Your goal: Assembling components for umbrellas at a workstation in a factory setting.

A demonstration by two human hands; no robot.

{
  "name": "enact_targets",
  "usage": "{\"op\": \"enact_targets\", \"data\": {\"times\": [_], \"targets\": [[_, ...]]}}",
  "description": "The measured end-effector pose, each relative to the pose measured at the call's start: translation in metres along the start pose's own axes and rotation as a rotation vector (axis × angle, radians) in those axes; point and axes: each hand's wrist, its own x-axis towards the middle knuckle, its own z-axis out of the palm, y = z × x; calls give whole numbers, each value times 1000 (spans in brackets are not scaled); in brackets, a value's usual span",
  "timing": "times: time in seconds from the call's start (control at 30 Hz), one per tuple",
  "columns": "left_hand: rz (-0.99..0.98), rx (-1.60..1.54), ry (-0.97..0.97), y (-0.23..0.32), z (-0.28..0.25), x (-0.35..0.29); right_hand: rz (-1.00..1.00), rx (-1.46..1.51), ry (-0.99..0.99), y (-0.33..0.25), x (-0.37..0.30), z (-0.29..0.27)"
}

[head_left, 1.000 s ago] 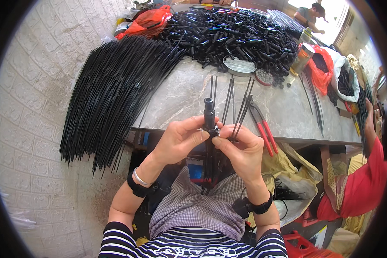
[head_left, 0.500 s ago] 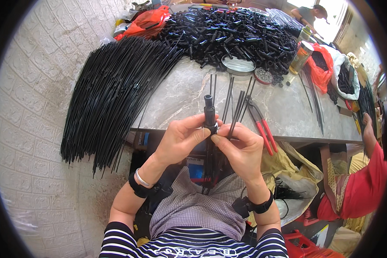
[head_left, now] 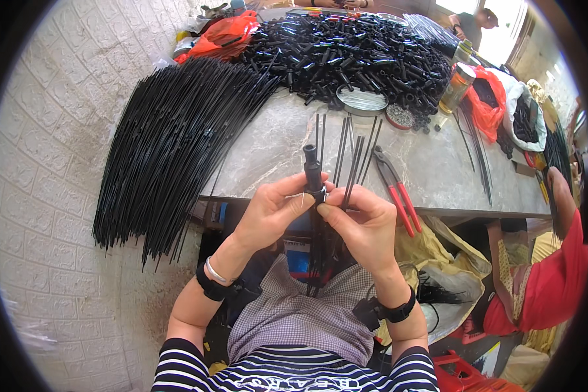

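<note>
Between my two hands a black tubular plastic piece (head_left: 311, 166), like an umbrella runner, stands upright just before the table's front edge. My left hand (head_left: 269, 212) pinches its collar from the left, and a thin pale wire (head_left: 302, 204) sticks out by the thumb. From the right, the closed fingertips of my right hand (head_left: 364, 223) press against the same collar. Several thin black rods, like umbrella ribs (head_left: 358, 157), rise behind and beside my right fingers; others hang below the collar. What exactly lies under my fingertips is hidden.
Black rods (head_left: 176, 150) hang over the grey table's (head_left: 268, 144) left edge. Black tubes (head_left: 353, 55) are heaped at the back. Near them are a tin of pale pins (head_left: 362, 99) and a glass jar (head_left: 456, 88). Red-handled pincers (head_left: 398, 193) lie right; a person in red (head_left: 558, 281) sits there.
Both hands and the tubular piece have shifted slightly left, and the upright rods have swung a little with them. My grip looks the same. The person at the back right has straightened somewhat.
</note>
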Motion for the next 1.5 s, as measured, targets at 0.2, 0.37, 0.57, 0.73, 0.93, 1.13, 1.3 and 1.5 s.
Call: {"op": "enact_targets", "data": {"times": [0.2,0.37,0.57,0.73,0.93,1.13,1.3,1.5], "targets": [[23,-89,-20,-6,-2,-2,-5,-5,13,0,-2,5],[34,-130,-39,-6,-5,-3,20,-35,20,1,-3,6],[57,-221,-110,-14,-10,-4,48,2,30,-3,-4,11],[55,-184,-54,-20,-9,-2,9,-136,54,-2,0,16],[27,-145,-18,-15,-6,-3,-59,-201,-3,-3,7,12],[49,-90,67,-10,0,-6,-77,-210,-5,-7,7,14],[75,-60,53,-6,3,-5,-79,-233,-2,-7,6,13],[52,-24,82,-4,4,-9,-124,-236,-20,-7,6,14]]}}
